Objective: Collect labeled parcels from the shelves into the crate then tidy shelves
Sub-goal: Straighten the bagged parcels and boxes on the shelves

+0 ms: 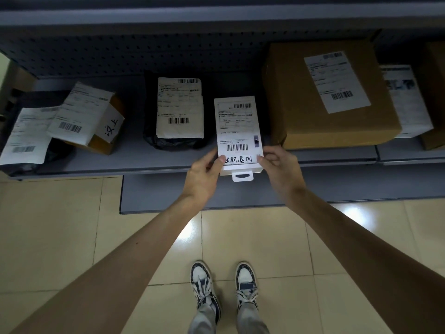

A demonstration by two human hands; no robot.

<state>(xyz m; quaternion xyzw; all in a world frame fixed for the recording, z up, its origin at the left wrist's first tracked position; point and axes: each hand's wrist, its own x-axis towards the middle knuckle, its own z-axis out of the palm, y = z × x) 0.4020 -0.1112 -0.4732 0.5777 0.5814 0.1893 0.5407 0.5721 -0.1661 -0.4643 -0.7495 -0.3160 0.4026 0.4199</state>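
Observation:
A flat white box parcel (237, 126) with a barcode label and handwritten black characters lies at the front edge of the grey shelf (134, 162), its hang tab sticking out over the edge. My left hand (204, 174) pinches its lower left corner, thumb on top. My right hand (279, 165) pinches its lower right corner. On the same shelf sit a black bag parcel (178, 109) with a white label, a large brown carton (330, 92), a small brown box (91, 116) with labels, and a flat labelled parcel (26, 136) at far left. No crate is in view.
A perforated grey back panel (120, 54) closes the shelf behind. Another white parcel (407, 100) and a brown box (435, 92) stand at the far right. A lower grey shelf base (168, 194) juts out above the beige tiled floor (72, 237), where my shoes (224, 288) stand.

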